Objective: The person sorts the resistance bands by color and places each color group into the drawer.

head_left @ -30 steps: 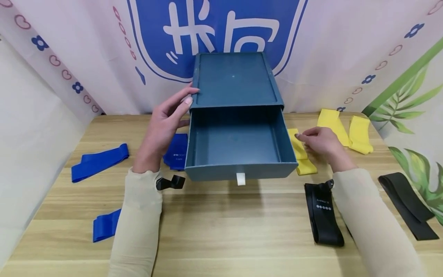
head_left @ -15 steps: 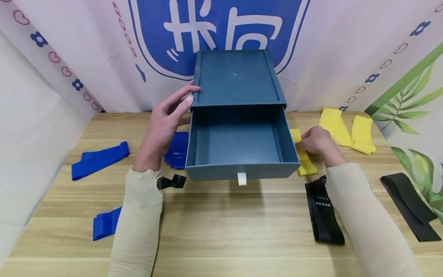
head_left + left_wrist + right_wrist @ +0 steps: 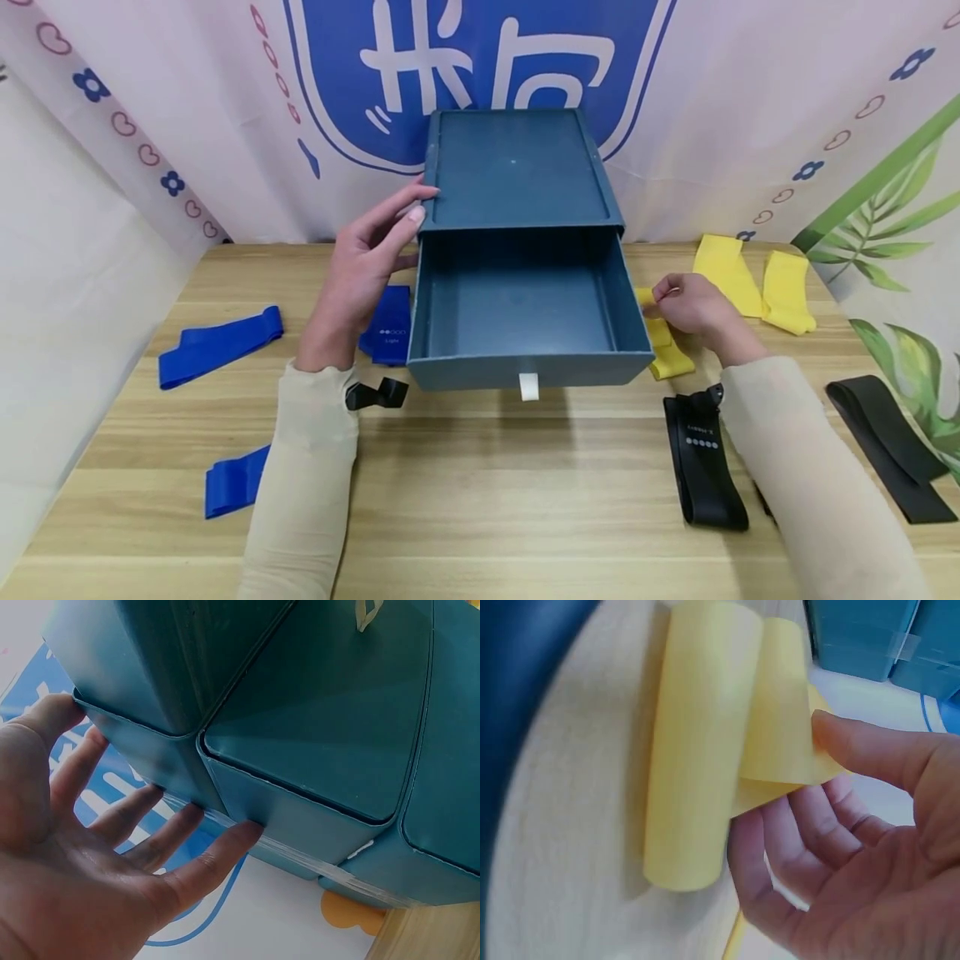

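My left hand [image 3: 358, 271] rests its spread fingertips against the left side of a dark teal drawer cabinet [image 3: 521, 171], thumb near the top front corner. In the left wrist view the fingers [image 3: 206, 874] lie along the cabinet's side. Its top drawer [image 3: 480, 372] is pulled out, bare inside, with a white pull tab. At the cabinet's right, my right hand [image 3: 701, 310] pinches a folded yellow resistance band [image 3: 671, 360]. The right wrist view has the thumb on top of the yellow band [image 3: 701, 750] and the fingers underneath.
Two folded yellow strips [image 3: 723, 275] lie behind my right hand. Black bands [image 3: 705, 467] are at the right, one beside my sleeve. Blue bands [image 3: 221, 346] lie at the left, one [image 3: 392, 333] close by the cabinet. A printed curtain [image 3: 667, 167] hangs behind the table.
The right hand has dipped in toward the yellow band and now pinches it, drawing it slightly right. The left hand keeps its place on the cabinet.
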Available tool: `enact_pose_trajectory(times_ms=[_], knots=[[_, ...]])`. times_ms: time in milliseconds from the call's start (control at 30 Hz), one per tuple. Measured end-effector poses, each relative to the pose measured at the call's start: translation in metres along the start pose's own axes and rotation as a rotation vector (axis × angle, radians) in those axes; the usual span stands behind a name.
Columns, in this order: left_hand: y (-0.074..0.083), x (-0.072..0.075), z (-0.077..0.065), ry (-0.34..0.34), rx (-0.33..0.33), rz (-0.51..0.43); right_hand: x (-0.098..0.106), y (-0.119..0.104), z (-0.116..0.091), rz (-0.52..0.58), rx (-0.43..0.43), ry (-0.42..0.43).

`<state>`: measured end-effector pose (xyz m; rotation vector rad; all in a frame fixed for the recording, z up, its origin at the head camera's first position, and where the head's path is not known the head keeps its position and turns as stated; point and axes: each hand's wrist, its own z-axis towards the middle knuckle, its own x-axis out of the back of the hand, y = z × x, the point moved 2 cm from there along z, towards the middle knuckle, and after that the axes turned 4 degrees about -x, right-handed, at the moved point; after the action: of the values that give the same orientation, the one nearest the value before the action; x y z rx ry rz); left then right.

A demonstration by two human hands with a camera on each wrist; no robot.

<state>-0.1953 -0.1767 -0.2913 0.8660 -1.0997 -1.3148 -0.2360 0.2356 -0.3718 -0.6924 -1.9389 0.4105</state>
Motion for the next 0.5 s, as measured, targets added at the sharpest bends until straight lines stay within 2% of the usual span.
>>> enact_pose_trajectory(times_ms=[233, 500], knots=[[0.0, -0.001, 0.0, -0.002, 0.009, 0.011, 0.006, 0.0, -0.01, 0.027, 0.029, -0.002], [0.0, 0.0, -0.001, 0.0, 0.006, 0.008, 0.028, -0.022, -0.039, 0.099, 0.157, 0.062]])
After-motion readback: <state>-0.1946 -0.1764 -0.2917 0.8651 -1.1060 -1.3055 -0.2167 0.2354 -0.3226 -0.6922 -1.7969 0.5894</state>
